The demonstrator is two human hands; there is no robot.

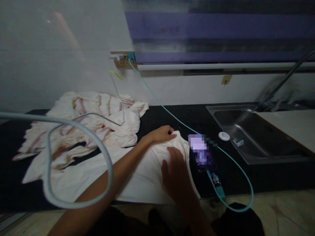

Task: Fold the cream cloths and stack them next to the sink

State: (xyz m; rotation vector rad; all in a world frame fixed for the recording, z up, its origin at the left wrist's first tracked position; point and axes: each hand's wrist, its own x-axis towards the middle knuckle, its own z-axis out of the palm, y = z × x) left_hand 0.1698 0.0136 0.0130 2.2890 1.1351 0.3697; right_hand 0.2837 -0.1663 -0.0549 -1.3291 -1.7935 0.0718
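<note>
A white cloth [145, 177] lies spread over the front of the dark counter, bunched into wrinkles near its far right corner. At that corner my left hand [161, 133] has its fingers curled by the far edge and its thumb on the fabric, closed on the cloth. Just nearer to me, my right hand [174, 165] rests on the wrinkled part, its thumb apart from the fingers. Right of the cloth is a phone [201, 152] with its screen lit, partly blurred out. A teal cable [248, 180] loops beside it.
A crumpled cream cloth with reddish stripes [98, 108] is heaped at the back left. A grey cable [110, 177] arcs close to the camera, over my left forearm. To the right are a round white object [223, 136] and a steel sink [246, 160]. Plugs fill a wall socket [125, 62].
</note>
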